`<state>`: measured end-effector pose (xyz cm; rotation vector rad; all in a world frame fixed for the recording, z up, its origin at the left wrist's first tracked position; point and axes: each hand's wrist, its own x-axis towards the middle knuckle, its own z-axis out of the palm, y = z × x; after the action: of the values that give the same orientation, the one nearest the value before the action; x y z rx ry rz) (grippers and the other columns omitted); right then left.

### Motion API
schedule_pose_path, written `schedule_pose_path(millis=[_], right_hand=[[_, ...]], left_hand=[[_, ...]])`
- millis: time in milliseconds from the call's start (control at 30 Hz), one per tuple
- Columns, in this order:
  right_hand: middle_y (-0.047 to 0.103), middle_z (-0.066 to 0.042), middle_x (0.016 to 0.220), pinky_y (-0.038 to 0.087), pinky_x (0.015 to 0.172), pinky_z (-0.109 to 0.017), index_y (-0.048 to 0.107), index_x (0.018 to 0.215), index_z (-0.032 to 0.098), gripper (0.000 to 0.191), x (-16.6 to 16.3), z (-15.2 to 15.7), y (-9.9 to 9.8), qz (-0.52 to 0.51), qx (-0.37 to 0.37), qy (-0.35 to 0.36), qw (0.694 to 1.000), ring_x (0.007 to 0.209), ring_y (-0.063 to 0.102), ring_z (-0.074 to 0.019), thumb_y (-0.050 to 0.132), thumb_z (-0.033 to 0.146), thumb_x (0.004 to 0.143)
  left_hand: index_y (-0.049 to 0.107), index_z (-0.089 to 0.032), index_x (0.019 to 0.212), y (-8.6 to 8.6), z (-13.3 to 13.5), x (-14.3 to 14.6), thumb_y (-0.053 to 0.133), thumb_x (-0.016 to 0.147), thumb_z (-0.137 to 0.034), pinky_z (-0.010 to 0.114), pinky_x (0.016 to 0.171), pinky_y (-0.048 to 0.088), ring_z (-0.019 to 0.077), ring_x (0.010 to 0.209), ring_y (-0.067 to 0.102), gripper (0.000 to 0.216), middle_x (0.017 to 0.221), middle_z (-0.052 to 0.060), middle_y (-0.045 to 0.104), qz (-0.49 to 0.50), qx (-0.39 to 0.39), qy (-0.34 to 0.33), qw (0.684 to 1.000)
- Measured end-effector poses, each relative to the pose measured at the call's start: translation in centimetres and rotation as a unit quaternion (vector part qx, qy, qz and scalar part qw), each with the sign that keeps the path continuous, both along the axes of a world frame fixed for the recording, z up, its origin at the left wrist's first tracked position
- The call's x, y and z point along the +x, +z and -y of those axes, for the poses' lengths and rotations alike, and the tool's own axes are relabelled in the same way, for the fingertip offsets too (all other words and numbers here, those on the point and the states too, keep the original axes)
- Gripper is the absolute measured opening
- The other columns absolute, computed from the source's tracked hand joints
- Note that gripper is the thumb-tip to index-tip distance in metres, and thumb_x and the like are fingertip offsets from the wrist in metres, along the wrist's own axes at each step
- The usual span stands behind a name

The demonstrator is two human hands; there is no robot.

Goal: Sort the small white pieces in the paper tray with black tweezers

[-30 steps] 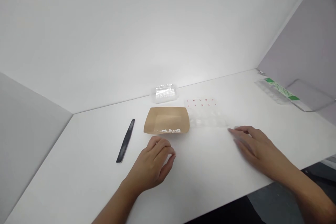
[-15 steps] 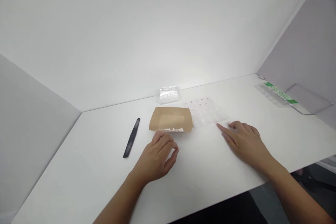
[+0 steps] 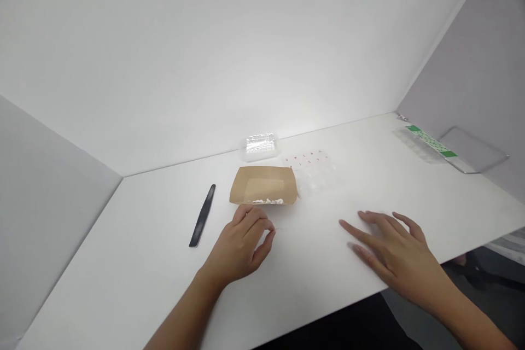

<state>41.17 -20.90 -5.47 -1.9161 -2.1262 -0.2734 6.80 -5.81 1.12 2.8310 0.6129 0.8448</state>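
My left hand rests just in front of the brown paper tray, thumb and forefinger pinched together. A faint, thin bit shows at the fingertips, too small to name. Small white bits lie along the tray's near edge. My right hand is held over the white table with its fingers spread and nothing in them. Beyond it lies a clear plastic compartment box, its lid part marked with red characters. Left of the tray are black tweezers.
A clear container with a shiny top stands behind the tray, close to the back wall. At the far right are a clear plastic piece with a green patterned strip and a bent metal wire frame. White panels enclose the table.
My right hand has pulled back from the compartment box toward the table's near edge, and its fingers have spread. The left hand keeps its pinch in nearly the same place. The view shifted slightly.
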Motion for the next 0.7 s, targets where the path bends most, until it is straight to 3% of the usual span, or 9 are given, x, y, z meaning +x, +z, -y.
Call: schedule_pose_path(millis=[133,300,467,567,700], right_hand=[[0.056,-0.003,0.150,0.035,0.111,-0.065,0.051,0.146,0.053,0.058,0.3,3.5,-0.7,0.016,-0.004,0.032,0.999,0.132,0.056,-0.0366,0.064,0.063,0.091],[0.048,-0.003,0.158,0.039,0.110,-0.063,0.056,0.142,0.053,0.054,0.9,6.6,-3.4,0.011,0.025,0.070,0.997,0.139,0.052,-0.0377,0.070,0.058,0.090],[0.068,-0.003,0.125,0.043,0.110,-0.058,0.072,0.123,0.047,0.030,0.1,7.0,-5.2,-0.107,0.099,0.050,0.988,0.123,0.066,-0.0307,0.070,0.037,0.094],[0.069,-0.003,0.106,0.048,0.105,-0.056,0.076,0.114,0.043,0.027,-0.9,6.9,-5.3,-0.166,0.143,0.050,0.975,0.114,0.071,-0.0294,0.071,0.026,0.094],[0.066,-0.005,0.104,0.055,0.095,-0.053,0.079,0.106,0.038,0.020,-1.6,7.0,-5.1,-0.241,0.141,0.035,0.960,0.116,0.069,-0.0313,0.067,0.025,0.095]], left_hand=[[0.059,-0.019,0.102,0.0,-0.1,0.1,0.060,0.092,-0.009,0.036,0.086,0.050,0.0203,0.092,0.053,0.014,0.092,0.005,0.063,0.002,0.015,-0.007,1.000],[0.061,-0.019,0.101,0.1,0.0,0.2,0.060,0.093,-0.011,0.035,0.084,0.050,0.0214,0.094,0.053,0.012,0.092,0.006,0.062,0.000,0.019,-0.003,1.000],[0.062,-0.020,0.101,-0.4,-0.3,0.3,0.058,0.095,-0.015,0.036,0.085,0.052,0.0213,0.095,0.056,0.009,0.094,0.006,0.064,0.000,0.005,0.004,1.000],[0.062,-0.020,0.103,-0.7,-0.6,0.2,0.055,0.098,-0.016,0.038,0.088,0.052,0.0216,0.097,0.058,0.009,0.096,0.006,0.065,-0.009,0.003,0.008,1.000],[0.060,-0.020,0.101,-0.8,-0.8,0.1,0.052,0.101,-0.017,0.035,0.083,0.051,0.0220,0.099,0.058,0.008,0.097,0.006,0.064,-0.012,-0.006,0.027,1.000]])
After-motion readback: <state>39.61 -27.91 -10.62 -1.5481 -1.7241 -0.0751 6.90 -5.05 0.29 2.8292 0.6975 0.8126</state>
